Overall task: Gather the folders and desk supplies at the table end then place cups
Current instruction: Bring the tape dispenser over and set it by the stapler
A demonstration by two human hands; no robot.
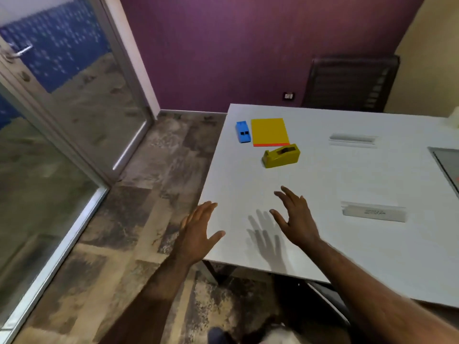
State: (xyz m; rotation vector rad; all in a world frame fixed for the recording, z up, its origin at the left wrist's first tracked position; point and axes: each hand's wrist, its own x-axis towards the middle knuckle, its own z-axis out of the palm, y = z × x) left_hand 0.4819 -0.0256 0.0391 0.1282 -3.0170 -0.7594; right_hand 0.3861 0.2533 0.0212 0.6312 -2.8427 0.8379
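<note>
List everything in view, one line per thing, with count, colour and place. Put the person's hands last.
table: one, white, fills the right half of the view
folder: one, yellow with an orange lower edge, flat near the table's far left corner
stapler-like block: one, blue, just left of the folder
tape dispenser: one, olive yellow, just in front of the folder
grey strips: two, set in the tabletop, right of the supplies, one far and one near
chair: one, dark, behind the table's far edge
glass door: one, metal-framed, on the left
left hand: one, open, over the table's left edge
right hand: one, fingers spread, above the table
</note>
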